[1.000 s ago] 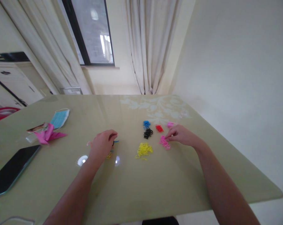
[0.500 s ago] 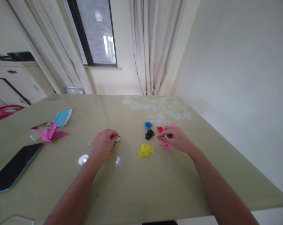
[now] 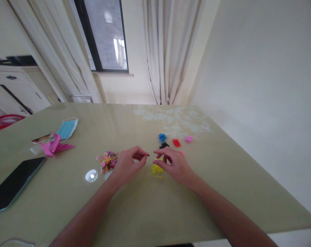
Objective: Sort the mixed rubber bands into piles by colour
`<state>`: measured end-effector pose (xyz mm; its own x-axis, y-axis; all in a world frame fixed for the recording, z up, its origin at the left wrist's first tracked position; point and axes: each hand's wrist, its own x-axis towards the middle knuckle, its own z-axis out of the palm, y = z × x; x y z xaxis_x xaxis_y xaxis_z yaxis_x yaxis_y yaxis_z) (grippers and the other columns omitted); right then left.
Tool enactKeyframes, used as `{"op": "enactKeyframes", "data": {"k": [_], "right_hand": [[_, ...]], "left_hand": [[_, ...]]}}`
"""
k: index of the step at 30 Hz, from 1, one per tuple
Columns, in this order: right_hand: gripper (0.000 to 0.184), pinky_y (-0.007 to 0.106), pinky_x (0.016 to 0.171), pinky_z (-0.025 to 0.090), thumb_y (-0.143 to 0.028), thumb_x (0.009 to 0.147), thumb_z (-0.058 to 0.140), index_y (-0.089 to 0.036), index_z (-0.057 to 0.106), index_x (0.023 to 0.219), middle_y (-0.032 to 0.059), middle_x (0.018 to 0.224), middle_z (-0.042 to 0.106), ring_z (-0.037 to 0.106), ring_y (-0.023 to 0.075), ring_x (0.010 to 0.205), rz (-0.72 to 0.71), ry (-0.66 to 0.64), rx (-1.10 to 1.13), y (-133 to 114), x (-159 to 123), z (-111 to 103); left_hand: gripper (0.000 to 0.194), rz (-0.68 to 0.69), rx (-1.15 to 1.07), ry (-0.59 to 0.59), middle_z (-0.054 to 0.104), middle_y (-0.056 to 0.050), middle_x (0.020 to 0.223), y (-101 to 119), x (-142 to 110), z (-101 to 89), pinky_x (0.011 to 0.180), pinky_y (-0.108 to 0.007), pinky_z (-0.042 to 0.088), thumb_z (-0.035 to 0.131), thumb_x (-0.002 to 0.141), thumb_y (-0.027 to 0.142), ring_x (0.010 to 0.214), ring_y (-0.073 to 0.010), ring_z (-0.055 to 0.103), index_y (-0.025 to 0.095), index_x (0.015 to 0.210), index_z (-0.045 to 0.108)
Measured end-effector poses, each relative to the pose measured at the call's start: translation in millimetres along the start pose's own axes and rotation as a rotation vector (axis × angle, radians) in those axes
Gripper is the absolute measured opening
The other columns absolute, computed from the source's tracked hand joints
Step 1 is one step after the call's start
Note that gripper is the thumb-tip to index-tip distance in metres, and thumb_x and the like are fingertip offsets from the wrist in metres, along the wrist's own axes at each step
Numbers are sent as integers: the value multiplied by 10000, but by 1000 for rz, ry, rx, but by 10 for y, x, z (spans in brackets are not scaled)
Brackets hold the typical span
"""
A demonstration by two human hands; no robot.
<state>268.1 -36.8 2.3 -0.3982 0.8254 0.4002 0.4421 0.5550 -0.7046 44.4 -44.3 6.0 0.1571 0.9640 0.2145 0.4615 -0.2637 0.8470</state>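
From my remote seat I see two hands, both over one glossy olive-beige table (image 3: 145,216). My landmark is the single yellow heap of thin, short strands (image 3: 157,170), lying partly hidden below the right hand (image 3: 174,165). That hand's thumb and forefinger are parted, and I make out nothing gripped between them. The left hand (image 3: 131,164), just left of the yellow heap, pinches one small dark strand (image 3: 148,155) between thumb and forefinger, its tip pointing toward the right hand.

I count six single-colour heaps, the yellow included. Beyond it stand one blue heap (image 3: 162,138) and one black heap (image 3: 164,145), the latter partly covered by the right hand. Beyond it and to the right are one red heap (image 3: 176,142) and one pale pink heap (image 3: 188,139); another pink patch (image 3: 182,153) peeks out behind the right hand. Left of the yellow heap, past the left hand, sits one mixed-colour heap of strands (image 3: 107,162). Farther left I count one folded bright pink piece (image 3: 54,147), one light blue face mask (image 3: 68,129) and one flat black device with a pale edge (image 3: 16,183).
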Motion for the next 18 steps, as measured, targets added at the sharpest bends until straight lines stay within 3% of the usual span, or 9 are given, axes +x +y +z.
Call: {"op": "enactKeyframes", "data": {"k": [5,13,18], "right_hand": [[198,274,628,453,-377,984,692,-213,782,922,39,800,742,609,149,665,-31,22,0,-62,-42,89],[139,264,572,417,-322,952,688,-214,760,900,27,759,722,586,142,624,-5,48,-7,-63,-51,101],[97,250,547,404,-256,907,681,-199,735,850,6,696,671,562,132,607,37,58,40,-66,-24,101]], "left_hand": [[83,17,-112,-78,775,-18,810,98,-64,96,711,-272,566,660,863,270,766,-173,733,199,867,702],[82,24,-206,-83,702,-13,794,90,-65,139,683,-253,526,667,869,268,740,-147,668,190,871,643],[144,24,-259,-207,714,-31,883,59,-77,174,720,-263,535,669,906,312,777,-147,658,189,970,627]]}}
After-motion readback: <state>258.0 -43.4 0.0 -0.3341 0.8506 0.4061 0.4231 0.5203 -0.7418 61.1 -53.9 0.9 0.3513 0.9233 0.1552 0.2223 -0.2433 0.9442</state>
